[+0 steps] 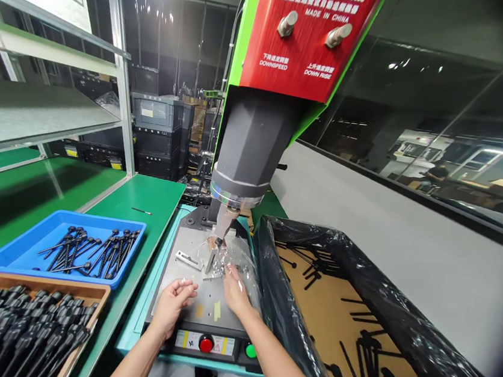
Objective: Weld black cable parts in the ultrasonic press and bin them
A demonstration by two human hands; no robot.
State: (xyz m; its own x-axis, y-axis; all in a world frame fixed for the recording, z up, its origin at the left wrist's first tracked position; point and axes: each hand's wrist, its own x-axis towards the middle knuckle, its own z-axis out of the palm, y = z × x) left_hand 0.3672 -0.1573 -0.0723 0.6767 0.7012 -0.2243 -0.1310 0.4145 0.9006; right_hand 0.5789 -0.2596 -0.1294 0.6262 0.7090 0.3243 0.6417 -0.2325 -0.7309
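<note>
My left hand (173, 307) is over the front left of the grey metal base plate (161, 302), its fingers curled in towards the thumb. Whether anything small is between them cannot be made out. To the right of the metal fixture (210, 267), my right hand (236, 289) reaches forward with its fingers stretched out. Its fingertips are by a clear plastic sheet (247, 266), and nothing shows in its grip. The tapered metal horn (226, 222) of the press machine (257, 135) comes down just above the fixture. A slotted metal bracket (189, 260) lies left of the fixture.
Black stemmed parts lie in a blue tray (12, 255) and fill an orange tray (101, 298) on the left. A box lined with black plastic (291, 320) stands close on the right, holding similar parts. Red (206, 344) and green (251, 350) buttons face me.
</note>
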